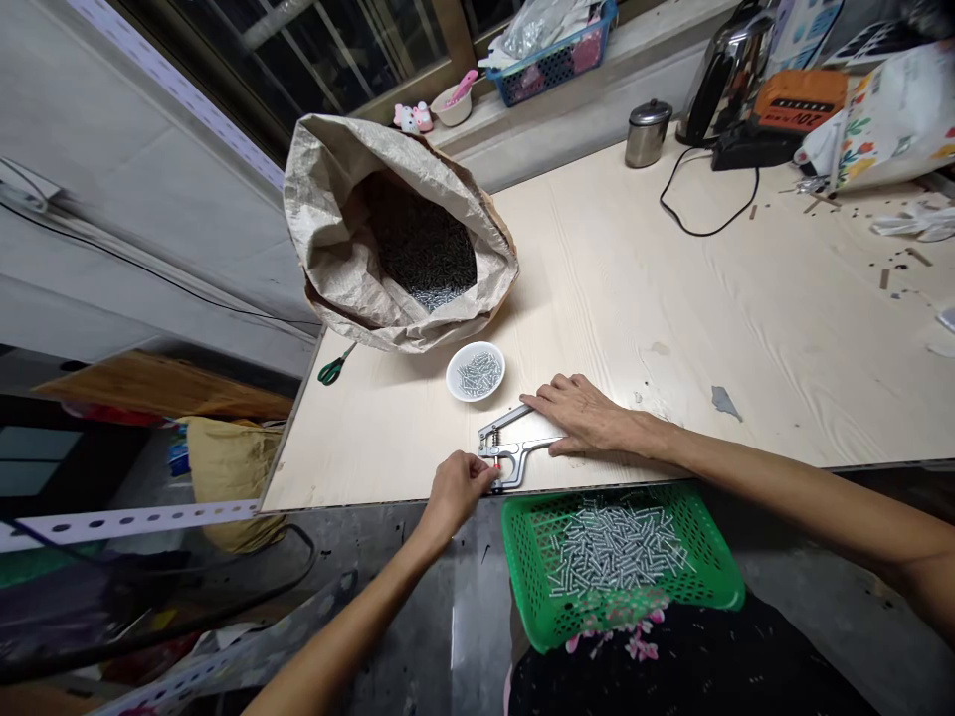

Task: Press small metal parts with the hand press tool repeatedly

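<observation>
Pliers point(514, 449) of bare metal lie at the near edge of the tabletop point(612, 268), toward its near left corner, the head close to the rim and the handles running rightward. The right hand point(589, 416) is wrapped about the handles, fingers over the farther one and thumb at the nearer; the two handles stand apart. The left hand point(454, 489) reaches over the near edge, its fingertips bent close to the head; whether they pinch anything, I cannot tell.

Beyond the pliers, with a small gap, sits a white bowl point(457, 389) of small metal pieces point(478, 375). Farther back, near the left edge, a large sack point(328, 239) stands open and blocks room on that side; green-handled scissors point(332, 372) lie between it and the left edge.

Rightward there is more space: a broad stretch of wood reaches from the right hand toward the far edge, where a lidded metal pot point(648, 134) and a black cord point(701, 234) lie. One grey scrap point(724, 402) lies near the right forearm. Below the near edge, a green basket point(531, 599) of similar pieces rests on the lap.
</observation>
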`<state>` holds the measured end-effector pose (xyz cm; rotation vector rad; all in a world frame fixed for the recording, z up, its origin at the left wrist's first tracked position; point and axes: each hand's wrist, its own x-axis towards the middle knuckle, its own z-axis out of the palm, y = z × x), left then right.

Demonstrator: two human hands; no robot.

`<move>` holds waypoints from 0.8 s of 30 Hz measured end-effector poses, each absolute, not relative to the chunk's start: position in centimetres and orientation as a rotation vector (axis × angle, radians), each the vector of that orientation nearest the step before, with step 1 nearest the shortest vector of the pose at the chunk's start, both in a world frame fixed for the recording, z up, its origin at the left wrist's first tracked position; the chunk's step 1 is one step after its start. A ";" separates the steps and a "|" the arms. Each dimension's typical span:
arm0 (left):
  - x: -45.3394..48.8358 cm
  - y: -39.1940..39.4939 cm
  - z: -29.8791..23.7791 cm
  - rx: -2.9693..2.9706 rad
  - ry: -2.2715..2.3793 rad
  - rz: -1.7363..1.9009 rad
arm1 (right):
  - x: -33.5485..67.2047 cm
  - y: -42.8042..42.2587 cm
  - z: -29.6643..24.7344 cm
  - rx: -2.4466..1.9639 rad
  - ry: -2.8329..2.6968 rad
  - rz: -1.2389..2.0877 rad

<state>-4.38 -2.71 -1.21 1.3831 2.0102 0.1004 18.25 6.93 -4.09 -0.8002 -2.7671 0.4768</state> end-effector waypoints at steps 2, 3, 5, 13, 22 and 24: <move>-3.1 -2.8 -0.9 1.742 2.066 0.119 | 18.2 6.6 -4.1 -0.799 -2.752 0.508; -2.4 -2.6 -1.0 1.929 2.025 0.142 | 18.2 6.5 -4.1 -0.800 -2.746 0.517; -1.2 -1.6 -1.4 2.213 1.815 0.187 | 18.2 6.4 -4.3 -0.810 -2.736 0.536; -0.5 3.4 -2.3 2.493 1.360 -0.037 | 19.4 6.0 -3.9 -0.946 -2.688 0.605; 0.3 3.2 -2.4 2.524 1.372 -0.051 | 19.0 6.2 -5.1 -0.938 -2.650 0.514; 0.5 3.3 -2.6 2.527 1.403 -0.027 | 18.3 6.8 -5.7 -0.970 -2.684 0.474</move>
